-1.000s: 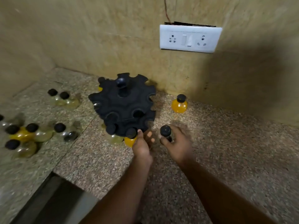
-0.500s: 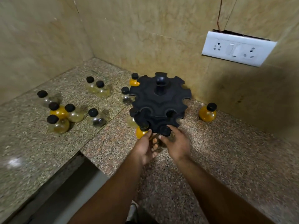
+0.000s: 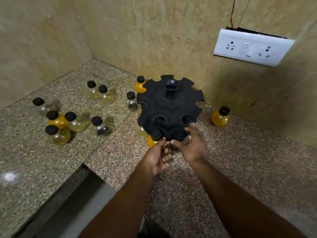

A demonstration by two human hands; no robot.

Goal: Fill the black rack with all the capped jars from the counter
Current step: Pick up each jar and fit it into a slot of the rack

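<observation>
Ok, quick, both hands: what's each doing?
Left hand: loosely open at the black rack, gripping nothing visible.
Right hand: on a jar at the rack; grip unclear.

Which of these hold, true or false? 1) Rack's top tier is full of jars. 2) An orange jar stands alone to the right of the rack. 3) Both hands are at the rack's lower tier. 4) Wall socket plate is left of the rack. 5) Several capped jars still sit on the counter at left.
1) False. The black rack has empty top-tier slots; jars show only in the lower tier.
2) True. The orange jar stands apart near the wall.
3) True. The left hand and right hand are at its near edge.
4) False. The socket plate is upper right.
5) True. For example the clustered jars.
</observation>
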